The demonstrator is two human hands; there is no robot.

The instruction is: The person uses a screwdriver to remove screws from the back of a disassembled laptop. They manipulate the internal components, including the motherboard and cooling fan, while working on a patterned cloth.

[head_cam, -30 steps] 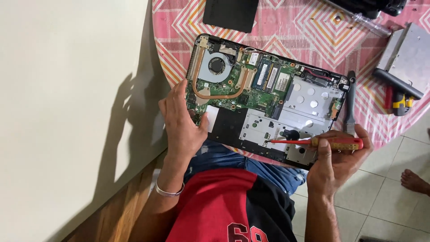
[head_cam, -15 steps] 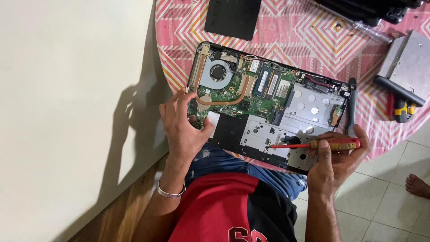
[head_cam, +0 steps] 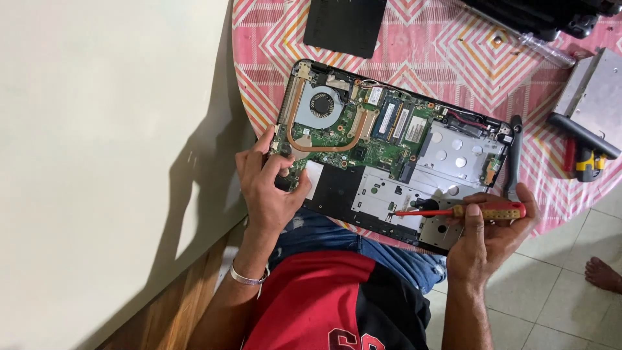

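Basically, table (head_cam: 453,39): round, pink patterned cloth, carried everything; wall left, tiled floor right.
Laptop (head_cam: 389,149): lay open, bottom cover off, at the near table edge over the person's lap, probably so both hands reached it.
Laptop contents: green board (head_cam: 363,139), round fan (head_cam: 322,104) far left with a copper pipe curving off it, memory sticks mid, silver drive bay (head_cam: 457,152) right, all seated in the shell.
Black panel (head_cam: 343,23): set aside, far.
Drive unit (head_cam: 593,91): grey, far right, apart from the laptop.
Left hand (head_cam: 269,185): fingers curled, pressing the laptop's near-left corner, likely steadying it.
Right hand (head_cam: 492,230): fingers closed round the handle, thumb on top.
Screwdriver (head_cam: 453,211): red shaft level, tip on the near metal plate.
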